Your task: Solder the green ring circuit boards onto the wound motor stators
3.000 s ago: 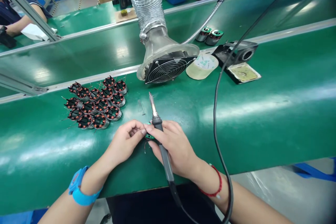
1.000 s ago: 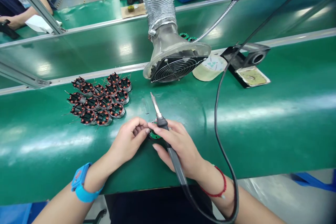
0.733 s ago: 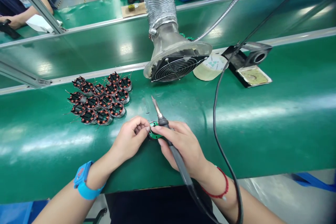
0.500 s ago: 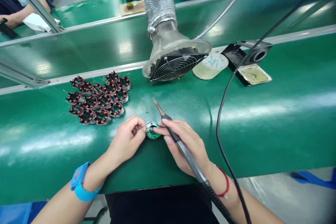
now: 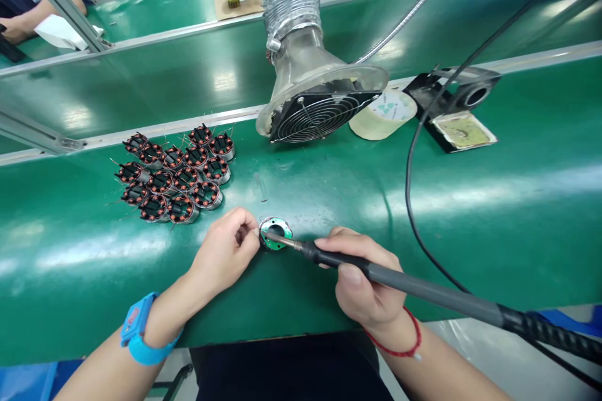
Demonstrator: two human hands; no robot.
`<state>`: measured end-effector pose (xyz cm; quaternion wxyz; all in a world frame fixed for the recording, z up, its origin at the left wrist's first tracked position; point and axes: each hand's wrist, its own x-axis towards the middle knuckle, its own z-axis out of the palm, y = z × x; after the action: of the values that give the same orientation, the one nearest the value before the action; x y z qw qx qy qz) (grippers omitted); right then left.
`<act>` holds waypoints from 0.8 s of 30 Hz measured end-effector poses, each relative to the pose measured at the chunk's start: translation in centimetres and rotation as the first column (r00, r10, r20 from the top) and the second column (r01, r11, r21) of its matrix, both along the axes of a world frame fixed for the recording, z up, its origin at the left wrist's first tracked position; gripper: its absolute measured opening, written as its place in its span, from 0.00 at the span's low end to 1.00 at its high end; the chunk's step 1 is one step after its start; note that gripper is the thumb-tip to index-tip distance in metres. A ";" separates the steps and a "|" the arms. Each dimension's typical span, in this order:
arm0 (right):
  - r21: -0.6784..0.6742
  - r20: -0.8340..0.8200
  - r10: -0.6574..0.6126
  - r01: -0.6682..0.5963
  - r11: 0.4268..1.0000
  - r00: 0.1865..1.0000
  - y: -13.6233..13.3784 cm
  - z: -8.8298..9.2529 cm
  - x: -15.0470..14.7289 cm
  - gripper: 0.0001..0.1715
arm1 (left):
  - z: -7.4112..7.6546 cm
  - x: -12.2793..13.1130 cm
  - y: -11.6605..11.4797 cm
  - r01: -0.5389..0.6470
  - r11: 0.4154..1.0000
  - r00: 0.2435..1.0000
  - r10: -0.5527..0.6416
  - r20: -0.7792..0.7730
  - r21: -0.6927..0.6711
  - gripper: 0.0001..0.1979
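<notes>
A ring-shaped green circuit board with a dark centre lies on the bench, apparently on top of a wound stator. My left hand is pinched closed at the board's left edge; whatever is between the fingertips is too small to make out. In my right hand is a soldering iron, gripped by its dark handle like a pen. The iron points left, and its tip lies over the board close to my left fingertips. Whether the tip touches the board I cannot tell.
Several copper-wound stators stand grouped at the left. A fan-fronted extraction hood hangs over the bench. Behind are a tape roll and a soldering iron stand with a sponge. The black cable loops at right. Another person's arm rests beyond the divider.
My right hand has moved right and swung the soldering iron down, so its tip went from pointing away above the bench to lying over the board. My left hand has barely moved.
</notes>
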<state>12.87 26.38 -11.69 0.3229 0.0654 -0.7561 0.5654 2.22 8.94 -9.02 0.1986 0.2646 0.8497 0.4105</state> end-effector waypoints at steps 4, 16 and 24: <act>0.003 0.011 -0.010 0.010 1.000 1.000 0.0 0.2 -0.1 0.11 | -0.2 0.1 0.2 -0.017 1.000 1.000 0.017 -0.003 -0.004 0.05; 0.048 0.002 -0.085 0.084 0.995 0.996 -0.2 -0.1 -0.1 0.16 | -0.1 0.3 0.2 -0.001 1.000 1.000 0.000 -0.030 -0.025 0.06; 0.369 0.272 0.129 -0.227 0.901 0.954 -1.1 0.5 -1.8 0.32 | -0.1 0.4 0.3 0.016 0.999 0.999 -0.018 -0.047 -0.042 0.06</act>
<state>11.09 25.24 -11.21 0.1553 0.1296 -0.8790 0.4318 2.58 9.24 -9.08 0.1875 0.2774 0.8603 0.3844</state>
